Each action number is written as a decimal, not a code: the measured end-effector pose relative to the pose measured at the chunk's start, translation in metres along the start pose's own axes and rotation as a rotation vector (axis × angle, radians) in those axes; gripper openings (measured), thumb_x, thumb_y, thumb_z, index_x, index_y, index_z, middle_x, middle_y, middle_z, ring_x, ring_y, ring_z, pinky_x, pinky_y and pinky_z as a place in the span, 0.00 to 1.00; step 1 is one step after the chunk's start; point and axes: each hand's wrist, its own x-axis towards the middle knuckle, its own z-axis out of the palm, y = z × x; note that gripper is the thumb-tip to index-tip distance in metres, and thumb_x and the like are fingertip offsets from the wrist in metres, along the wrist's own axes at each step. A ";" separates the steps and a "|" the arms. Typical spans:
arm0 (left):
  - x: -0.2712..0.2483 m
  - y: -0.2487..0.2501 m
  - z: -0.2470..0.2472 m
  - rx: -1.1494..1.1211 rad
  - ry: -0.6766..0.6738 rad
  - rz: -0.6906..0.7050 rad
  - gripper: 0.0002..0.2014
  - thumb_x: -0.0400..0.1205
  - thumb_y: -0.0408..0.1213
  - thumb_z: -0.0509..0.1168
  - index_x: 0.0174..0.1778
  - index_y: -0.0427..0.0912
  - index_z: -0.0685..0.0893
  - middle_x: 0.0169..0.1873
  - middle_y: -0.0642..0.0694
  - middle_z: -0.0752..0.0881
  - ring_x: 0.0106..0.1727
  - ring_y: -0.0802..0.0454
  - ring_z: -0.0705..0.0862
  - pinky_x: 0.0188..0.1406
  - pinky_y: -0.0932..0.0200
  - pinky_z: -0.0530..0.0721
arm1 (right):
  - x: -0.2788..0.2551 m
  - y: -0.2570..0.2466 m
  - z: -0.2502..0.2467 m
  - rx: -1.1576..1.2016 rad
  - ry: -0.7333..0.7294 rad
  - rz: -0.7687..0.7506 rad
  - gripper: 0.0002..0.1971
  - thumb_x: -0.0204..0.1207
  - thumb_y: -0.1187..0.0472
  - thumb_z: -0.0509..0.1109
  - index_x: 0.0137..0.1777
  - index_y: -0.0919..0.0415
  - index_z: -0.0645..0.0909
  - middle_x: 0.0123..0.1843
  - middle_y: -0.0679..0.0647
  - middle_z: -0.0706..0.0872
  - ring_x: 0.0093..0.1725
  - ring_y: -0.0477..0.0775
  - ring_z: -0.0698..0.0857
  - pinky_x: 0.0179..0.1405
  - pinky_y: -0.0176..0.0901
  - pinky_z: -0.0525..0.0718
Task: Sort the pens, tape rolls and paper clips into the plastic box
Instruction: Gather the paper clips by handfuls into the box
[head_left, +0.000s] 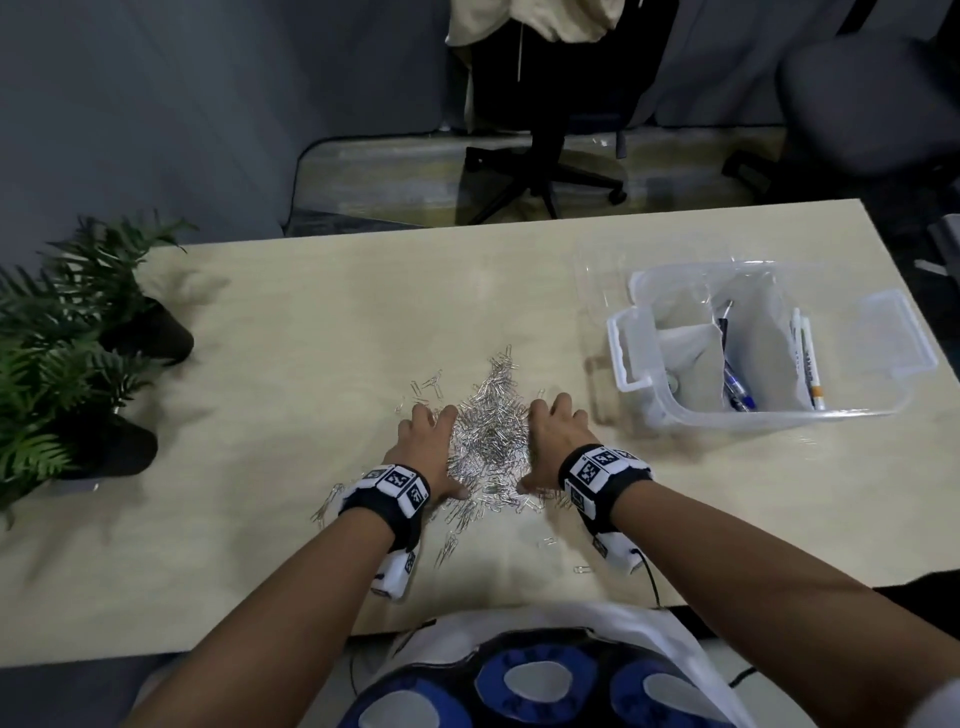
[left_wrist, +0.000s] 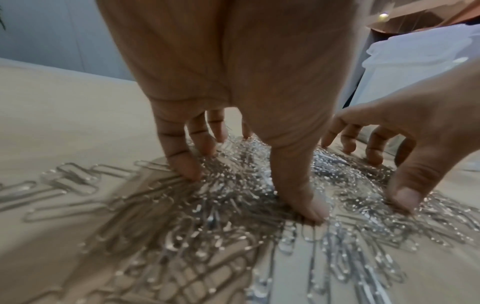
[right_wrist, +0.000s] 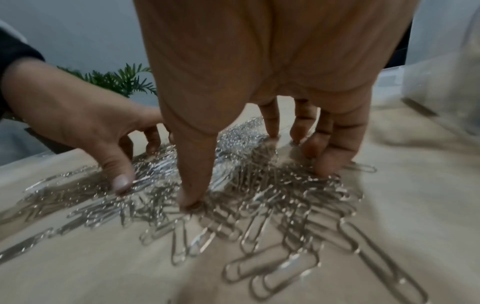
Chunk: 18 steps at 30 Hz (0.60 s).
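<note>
Looking down from the head view, the left hand (head_left: 427, 446) and the right hand (head_left: 551, 442) stand on either side of a heap of paper clips (head_left: 488, 423) on the table (head_left: 270, 332). Both hands are spread wide, fingertips down, holding nothing yet. The plastic box (head_left: 769, 345) waits to the right, near the heap but apart from it, with pens (head_left: 808, 358) already inside. Stray clips lie around the wrists and toward the near edge.

From the left wrist view, the fingers (left_wrist: 182, 160) and thumb press into the left flank of the heap, with the right hand opposite it and loose clips spread flat in front.

From the right wrist view, the thumb (right_wrist: 193, 181) and fingers stand in the clips too, and the clear wall of the box is at the right edge.

The step seems to be raking the clips together. To do it well, I would keep the fingertips touching the table, draw both hands inward evenly, and cup underneath before lifting, because these clips slide and tangle easily. The scattered ones probably need a second sweep.
</note>
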 end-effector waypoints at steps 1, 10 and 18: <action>0.001 0.003 0.000 -0.033 0.003 0.018 0.52 0.62 0.50 0.85 0.77 0.53 0.61 0.68 0.41 0.65 0.68 0.40 0.70 0.60 0.40 0.83 | 0.000 -0.001 0.002 0.012 0.002 -0.005 0.47 0.54 0.44 0.88 0.66 0.59 0.64 0.65 0.60 0.67 0.62 0.65 0.74 0.58 0.60 0.84; 0.009 0.021 0.003 -0.124 0.059 0.087 0.23 0.79 0.38 0.73 0.69 0.46 0.74 0.61 0.41 0.75 0.59 0.40 0.81 0.57 0.48 0.81 | 0.008 -0.024 0.011 0.084 0.056 -0.165 0.22 0.71 0.64 0.77 0.64 0.61 0.76 0.58 0.61 0.76 0.55 0.65 0.82 0.54 0.52 0.84; 0.010 0.019 -0.006 -0.144 0.116 0.079 0.08 0.83 0.36 0.65 0.57 0.44 0.81 0.53 0.41 0.81 0.54 0.40 0.82 0.53 0.51 0.81 | 0.011 -0.021 0.007 0.072 0.091 -0.200 0.07 0.73 0.70 0.70 0.47 0.58 0.82 0.40 0.57 0.83 0.39 0.60 0.84 0.36 0.42 0.79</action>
